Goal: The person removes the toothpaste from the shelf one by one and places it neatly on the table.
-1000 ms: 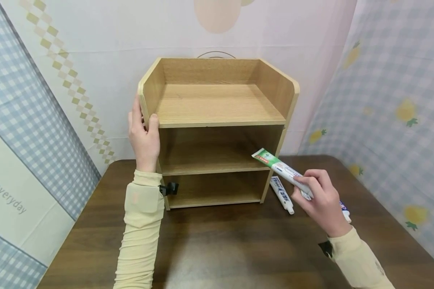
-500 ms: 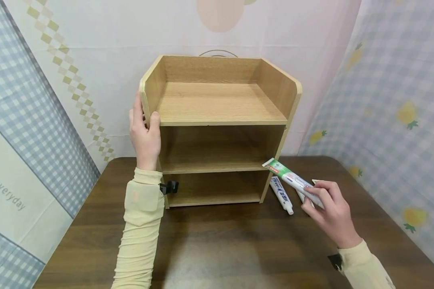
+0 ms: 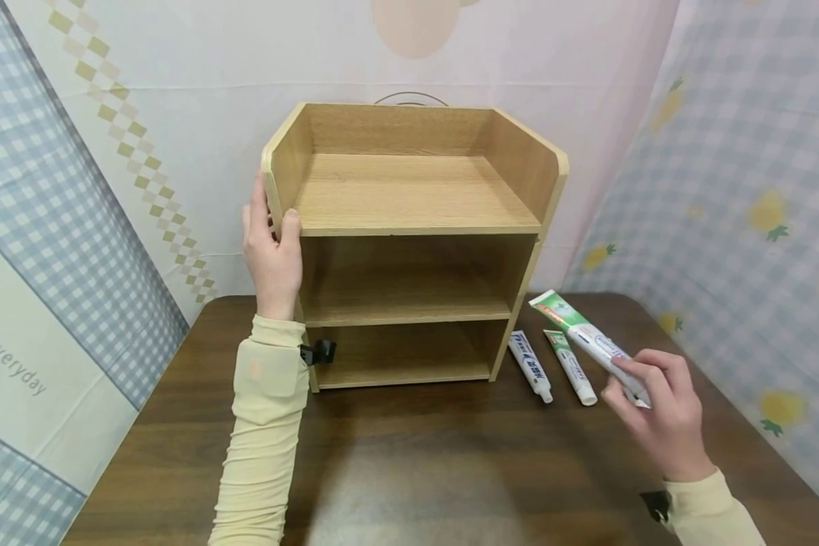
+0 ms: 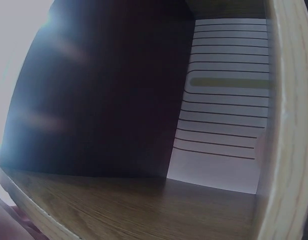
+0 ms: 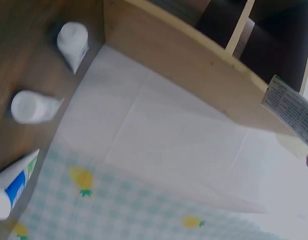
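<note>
A light wooden shelf unit stands on the table, its top tray open at the front above two compartments. My left hand grips its left side panel, fingers along the outside and thumb at the front edge. To the right of the unit, my right hand pinches the lower end of a green-and-white toothpaste tube, tilted with its flat end up and leftward. The printed back of that toothpaste tube shows in the right wrist view. The left wrist view looks into a compartment with a lined white panel.
Beside the unit lie a blue-and-white toothpaste tube and a smaller green-and-white tube. The right wrist view shows another tube with a blue band. Patterned cloth hangs behind and at the sides of the dark table.
My right hand has moved right and nearer to me with the toothpaste tube, away from the shelf unit. The smaller green tube on the table has come into view. My left hand stays put.
</note>
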Demonstrator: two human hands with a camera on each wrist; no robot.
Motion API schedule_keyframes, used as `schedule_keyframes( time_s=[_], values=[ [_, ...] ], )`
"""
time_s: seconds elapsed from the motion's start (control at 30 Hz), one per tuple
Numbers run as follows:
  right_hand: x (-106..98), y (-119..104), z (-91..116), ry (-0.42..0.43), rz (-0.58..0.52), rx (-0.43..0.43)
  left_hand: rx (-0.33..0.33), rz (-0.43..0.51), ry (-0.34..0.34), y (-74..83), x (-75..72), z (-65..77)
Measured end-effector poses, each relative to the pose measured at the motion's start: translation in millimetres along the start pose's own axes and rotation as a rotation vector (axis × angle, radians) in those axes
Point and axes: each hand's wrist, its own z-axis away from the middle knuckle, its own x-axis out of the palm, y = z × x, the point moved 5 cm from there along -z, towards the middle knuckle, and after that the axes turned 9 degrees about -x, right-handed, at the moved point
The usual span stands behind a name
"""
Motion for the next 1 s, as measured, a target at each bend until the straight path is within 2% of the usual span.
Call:
schedule_keyframes(
  time_s=[0.17, 0.33, 0.63, 1.0],
  values=[
    [-10, 15, 6, -0.012, 0.038, 0.018, -0.001, -0.007, 0.004, 0.3, -0.1, -0.7],
    [-13, 32, 13, -0.068, 0.038, 0.047, 0.004, 0.002, 0.0, 0.4, -0.1, -1.3],
    [-20, 68, 39, -0.255, 0.078, 0.085, 0.01, 0.009, -0.007, 0.3, -0.7, 0.8],
    [-31, 109, 76, -0.434, 0.091, 0.218, 0.006, 0.0, 0.002, -0.9, 0.3, 0.6]
  ],
)
